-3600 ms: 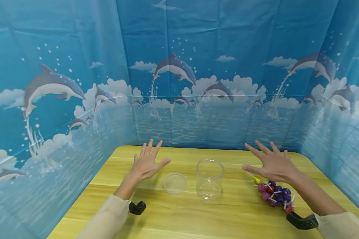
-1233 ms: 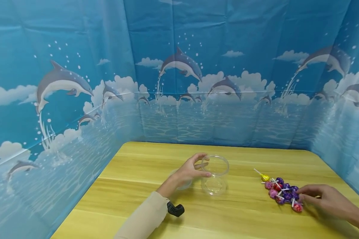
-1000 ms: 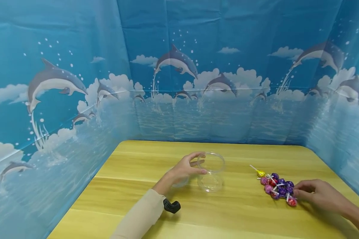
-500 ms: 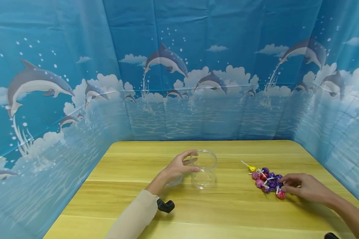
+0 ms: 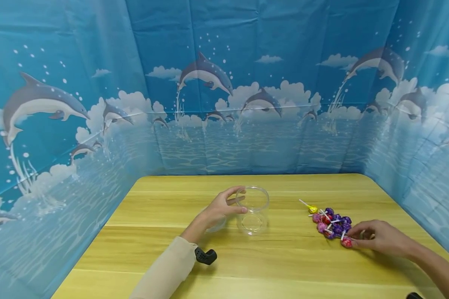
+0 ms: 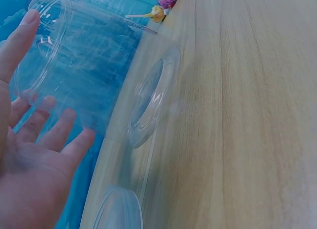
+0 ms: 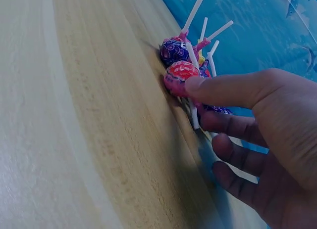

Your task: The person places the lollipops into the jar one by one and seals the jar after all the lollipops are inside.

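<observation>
A clear plastic jar [image 5: 252, 214] stands upright, its mouth facing up. My left hand [image 5: 221, 207] grips the jar's left side near the rim, thumb in front and fingers behind. Next to that wrist lies a round clear lid [image 5: 218, 225], partly hidden by the arm; the left wrist view also shows the lid [image 6: 119, 209]. At the near end of a pile of wrapped lollipops [image 5: 330, 220], my right hand [image 5: 382, 237] pinches a red-and-pink lollipop [image 7: 179, 76] between thumb and index finger, the other fingers loosely bent. Its white stick points up.
A yellow lollipop [image 5: 312, 209] lies at the far left end of the pile, its stick toward the back. The wooden table [image 5: 247, 270] meets a blue dolphin-print curtain [image 5: 262, 141] behind and at both sides.
My right hand has come in to the pile and shifted from the purple lollipops to the red-and-pink one. My left hand went to the jar earlier and stays there. The head view has shifted slightly.
</observation>
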The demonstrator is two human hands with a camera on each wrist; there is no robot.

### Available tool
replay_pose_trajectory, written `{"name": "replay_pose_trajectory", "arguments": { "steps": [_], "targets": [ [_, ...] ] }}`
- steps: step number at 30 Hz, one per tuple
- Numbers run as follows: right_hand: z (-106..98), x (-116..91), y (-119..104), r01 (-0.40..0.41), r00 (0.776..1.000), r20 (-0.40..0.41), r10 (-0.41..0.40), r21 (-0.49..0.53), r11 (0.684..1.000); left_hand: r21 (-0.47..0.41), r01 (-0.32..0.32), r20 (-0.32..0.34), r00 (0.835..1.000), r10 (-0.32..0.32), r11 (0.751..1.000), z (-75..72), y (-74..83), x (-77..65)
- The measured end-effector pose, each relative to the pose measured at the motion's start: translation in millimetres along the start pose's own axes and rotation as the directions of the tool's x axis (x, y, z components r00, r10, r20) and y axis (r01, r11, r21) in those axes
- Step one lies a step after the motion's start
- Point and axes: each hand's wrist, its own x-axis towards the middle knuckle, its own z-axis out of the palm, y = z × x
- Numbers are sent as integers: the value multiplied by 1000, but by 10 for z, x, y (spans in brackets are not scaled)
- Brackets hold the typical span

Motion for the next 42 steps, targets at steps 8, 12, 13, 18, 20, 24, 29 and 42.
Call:
{"name": "replay_pose_trajectory", "arguments": {
  "steps": [8,12,13,18,20,24,29,42],
  "targets": [
    [51,34,121,176,982,-53,-179,-49,983,7,-3,-6,1000,3,1000,-12,-1,-1],
    [43,42,150,188,981,-49,-189,-25,982,1,-1,-13,1000,1,1000,-8,7,-4],
    [37,40,153,189,981,-45,-189,-17,982,1,0,-15,1000,0,1000,-7,7,-4],
    [-35,21,149,202,979,-30,-201,51,978,6,5,-23,1000,-4,1000,1,22,-13],
    [-74,16,146,204,979,-23,-203,80,976,12,2,-22,1000,-2,1000,3,27,-13],
    [-136,23,129,193,981,-26,-191,88,977,16,-3,-24,1000,3,1000,1,28,-9],
    [-208,65,54,145,988,-48,-143,27,989,10,2,-25,1000,-2,1000,3,28,-4],
    [-328,359,-256,58,997,-46,-57,11,998,11,5,-4,1000,-5,1000,-10,16,-5]
  ]
}}
